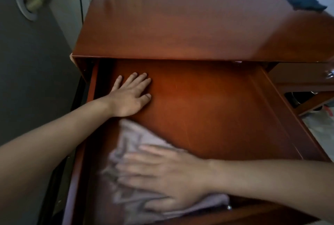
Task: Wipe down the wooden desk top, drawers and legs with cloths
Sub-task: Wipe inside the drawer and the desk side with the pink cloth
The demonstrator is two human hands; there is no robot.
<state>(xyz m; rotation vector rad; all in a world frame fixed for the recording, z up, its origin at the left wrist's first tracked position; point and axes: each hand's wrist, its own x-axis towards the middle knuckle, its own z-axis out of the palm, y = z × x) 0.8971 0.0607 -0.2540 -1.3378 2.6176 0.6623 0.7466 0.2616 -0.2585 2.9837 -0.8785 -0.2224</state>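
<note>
Right hand (168, 176): laid flat, fingers straight, pressed on a pale grey cloth (130, 154) at the near left part of the open drawer's floor; outline blurred, so a wiping stroke is judged to be in hand. Nothing is gripped; the cloth is held down by the palm and fingers only.

Left hand (131, 94): spread wide, palm down, resting bare on the drawer (207, 109) floor toward the far left corner, just beyond the cloth's far edge. No cloth is held by it.

Drawer: pulled well out from under the desk (180, 31) top.

Second cloth, dark blue (303, 2): left lying on the far right corner of the desk top, well apart from both hands.

Progress, as judged: the drawer interior is being wiped. Whether the top has been done cannot be told. Drawer fronts, the smaller drawer at right (303, 75) and the legs are presumed outstanding.
</note>
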